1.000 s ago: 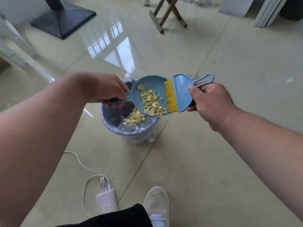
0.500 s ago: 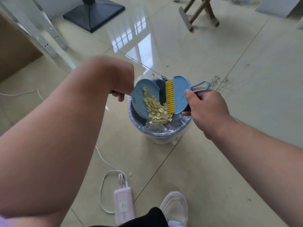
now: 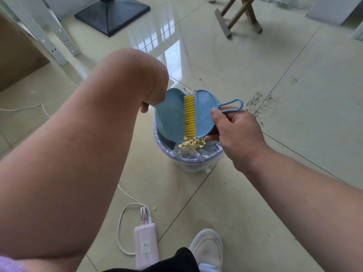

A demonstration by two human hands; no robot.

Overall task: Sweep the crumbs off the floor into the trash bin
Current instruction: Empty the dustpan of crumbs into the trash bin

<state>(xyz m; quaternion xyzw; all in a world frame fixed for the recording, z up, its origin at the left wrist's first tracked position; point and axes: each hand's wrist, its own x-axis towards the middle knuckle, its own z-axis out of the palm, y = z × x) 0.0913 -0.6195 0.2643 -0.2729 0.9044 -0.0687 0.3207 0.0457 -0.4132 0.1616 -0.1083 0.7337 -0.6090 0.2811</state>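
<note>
My left hand (image 3: 151, 89) grips the handle of a small blue dustpan (image 3: 170, 114), tipped steeply over the trash bin (image 3: 196, 163). My right hand (image 3: 233, 126) holds a blue hand brush (image 3: 204, 112) by its looped handle, its yellow bristles pressed against the pan. Yellow crumbs (image 3: 193, 142) lie in a heap inside the lined bin, just under the pan's lip. The pan's inner face looks bare. A single crumb (image 3: 154, 208) lies on the tile near the cable.
A pink power bank (image 3: 145, 246) with a white cable lies on the floor beside my white shoe (image 3: 208, 250). Dark dust specks (image 3: 255, 101) mark the tiles right of the bin. A black stand base (image 3: 112, 12), metal rack legs and a wooden folding frame (image 3: 239, 14) stand farther off.
The dustpan has tilted from nearly level to steep, and the crumbs have slid off it into the bin. The brush stayed against the pan. The view moved closer over the bin.
</note>
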